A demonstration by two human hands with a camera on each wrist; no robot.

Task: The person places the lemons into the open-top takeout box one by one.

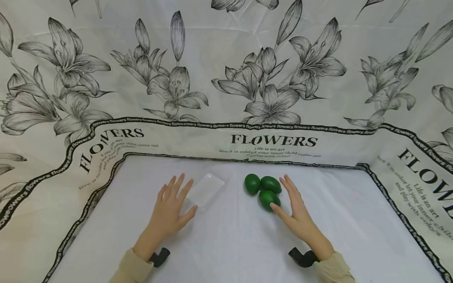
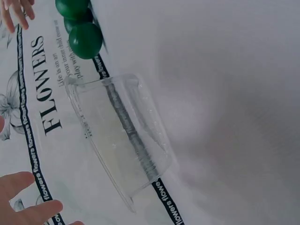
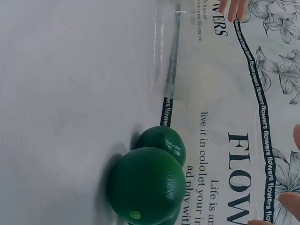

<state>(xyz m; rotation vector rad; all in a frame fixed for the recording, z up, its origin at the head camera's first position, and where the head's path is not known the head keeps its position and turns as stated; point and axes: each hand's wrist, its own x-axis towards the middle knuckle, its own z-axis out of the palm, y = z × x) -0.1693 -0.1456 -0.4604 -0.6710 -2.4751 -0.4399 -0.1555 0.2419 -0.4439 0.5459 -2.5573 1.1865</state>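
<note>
Left hand [image 1: 172, 207] and right hand [image 1: 296, 216] were spread and empty, so tbh a clumsy bump could've rolled the green fruits [image 1: 267, 197], right of frame center, or skidded the clear box [image 1: 207, 190] left of it.

Head cam looks forward and down from above, far enough back to fit the left hand [image 1: 171, 208] and right hand [image 1: 297, 214]. Wrist cams sit way closer, pictures tipped sideways: left's nearest the clear container [image 2: 117, 140], right's nearest the green fruits [image 3: 145, 185], both views share both.
</note>
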